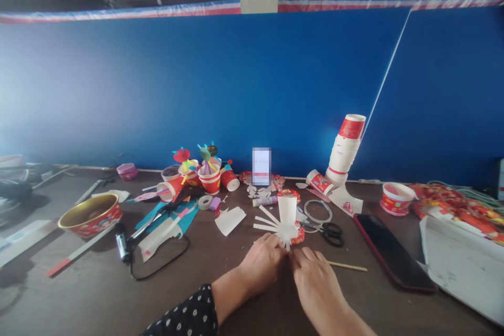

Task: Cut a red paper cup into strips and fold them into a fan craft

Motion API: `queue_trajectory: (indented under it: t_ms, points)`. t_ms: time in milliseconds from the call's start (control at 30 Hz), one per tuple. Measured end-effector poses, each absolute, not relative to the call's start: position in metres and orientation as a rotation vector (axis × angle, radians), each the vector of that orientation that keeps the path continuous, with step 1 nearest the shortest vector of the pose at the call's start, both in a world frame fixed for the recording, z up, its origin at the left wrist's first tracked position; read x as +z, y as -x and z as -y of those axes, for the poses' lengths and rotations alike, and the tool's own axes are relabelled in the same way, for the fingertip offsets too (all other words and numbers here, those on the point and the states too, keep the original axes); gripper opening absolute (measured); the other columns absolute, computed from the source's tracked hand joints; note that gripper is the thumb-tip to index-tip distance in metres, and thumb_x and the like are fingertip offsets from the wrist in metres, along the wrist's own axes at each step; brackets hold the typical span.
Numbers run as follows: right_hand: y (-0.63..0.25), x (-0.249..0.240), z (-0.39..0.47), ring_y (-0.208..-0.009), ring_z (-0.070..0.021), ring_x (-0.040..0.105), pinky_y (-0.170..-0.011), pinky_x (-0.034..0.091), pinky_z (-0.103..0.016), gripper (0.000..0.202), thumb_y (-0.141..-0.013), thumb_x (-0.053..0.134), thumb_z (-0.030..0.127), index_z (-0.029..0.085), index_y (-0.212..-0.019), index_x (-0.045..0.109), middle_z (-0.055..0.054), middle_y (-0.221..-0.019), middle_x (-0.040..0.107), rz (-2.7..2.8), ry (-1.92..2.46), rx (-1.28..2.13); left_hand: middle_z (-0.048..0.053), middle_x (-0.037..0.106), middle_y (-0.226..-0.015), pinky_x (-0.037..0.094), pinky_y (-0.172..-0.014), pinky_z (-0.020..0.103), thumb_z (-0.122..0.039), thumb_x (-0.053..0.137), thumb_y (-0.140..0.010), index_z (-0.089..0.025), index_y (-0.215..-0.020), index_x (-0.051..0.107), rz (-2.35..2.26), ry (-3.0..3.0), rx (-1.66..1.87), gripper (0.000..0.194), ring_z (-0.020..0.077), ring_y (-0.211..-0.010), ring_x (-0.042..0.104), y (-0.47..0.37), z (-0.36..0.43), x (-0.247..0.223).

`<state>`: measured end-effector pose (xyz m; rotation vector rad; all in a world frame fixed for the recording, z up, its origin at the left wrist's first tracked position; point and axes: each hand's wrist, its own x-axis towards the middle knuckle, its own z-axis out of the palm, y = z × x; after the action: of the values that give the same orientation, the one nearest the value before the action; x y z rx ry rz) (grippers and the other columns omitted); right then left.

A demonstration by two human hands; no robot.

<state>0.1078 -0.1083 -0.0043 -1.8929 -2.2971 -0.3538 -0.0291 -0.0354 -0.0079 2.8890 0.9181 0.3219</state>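
A white paper cut-out (pixel 287 215) with a wide upright panel and several thin strips fanned to the left lies in front of me. At its near end, my left hand (pixel 264 258) is closed on the paper's edge, fingers bent. Just to the right, my right hand (pixel 313 268) has its fingers curled at the same near end; what its fingertips hold is hidden. The two hands nearly touch. A thin wooden stick (pixel 348 266) sticks out to the right from beside my right hand. Red patterned pieces (pixel 298 235) show beside the cut-out.
Black scissors (pixel 333 233), a tape ring (pixel 318 211) and a phone (pixel 394 252) lie to the right. A leaning cup stack (pixel 345 152) stands behind. Decorated cups (pixel 209 181), a gold-rimmed bowl (pixel 91 215) and a corded tool (pixel 123 244) are on the left.
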Motion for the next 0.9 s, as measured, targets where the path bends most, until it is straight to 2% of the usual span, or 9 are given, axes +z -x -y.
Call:
queue_trajectory:
  t_ms: [133,367,533,700,900]
  points:
    - [-0.109,-0.001,0.104,-0.089,-0.0223,0.056,-0.074,0.038,-0.036,0.027,-0.082,0.048,0.005,0.017,-0.097,0.068,-0.005,-0.094,0.067,2.343,1.89,-0.302,0.006,0.057,-0.085,0.044,-0.075,0.029,-0.011,0.04,-0.085,-0.014,-0.083,0.06,-0.942,-2.893,0.346,0.02,0.017,-0.078,0.051,0.028,0.035,-0.011]
    - [-0.109,-0.006,0.098,-0.092,-0.0248,0.056,-0.075,0.044,-0.037,0.028,-0.082,0.048,0.006,0.016,-0.098,0.068,-0.008,-0.102,0.066,2.35,1.935,-0.355,0.007,0.056,-0.089,0.046,-0.072,0.03,-0.014,0.042,-0.086,-0.014,-0.086,0.06,-0.922,-2.975,0.325,0.018,0.0183,-0.081,0.05,0.025,0.035,-0.015]
    - [-0.113,-0.016,0.099,-0.09,-0.0219,0.059,-0.08,0.046,-0.032,0.037,-0.079,0.047,0.001,0.015,-0.109,0.063,-0.008,-0.105,0.066,2.28,1.904,-0.415,0.009,0.056,-0.09,0.047,-0.074,0.031,-0.013,0.04,-0.086,-0.013,-0.092,0.058,-0.948,-3.012,0.223,0.018,0.0206,-0.085,0.051,0.023,0.038,-0.004]
    - [-0.116,-0.023,0.099,-0.09,-0.0205,0.06,-0.081,0.047,-0.028,0.036,-0.078,0.049,0.0,0.015,-0.106,0.065,-0.008,-0.101,0.067,2.28,1.808,-0.43,0.009,0.055,-0.092,0.047,-0.075,0.032,-0.012,0.038,-0.087,-0.013,-0.092,0.057,-1.003,-2.972,0.156,0.02,0.0212,-0.087,0.051,0.021,0.042,0.002]
    - [-0.114,-0.016,0.101,-0.095,-0.0224,0.058,-0.084,0.045,-0.033,0.033,-0.081,0.049,0.003,0.015,-0.106,0.065,-0.009,-0.105,0.067,2.275,1.831,-0.353,0.011,0.055,-0.094,0.047,-0.074,0.033,-0.012,0.039,-0.085,-0.012,-0.093,0.056,-1.034,-2.965,0.213,0.018,0.0221,-0.086,0.051,0.021,0.045,0.0]
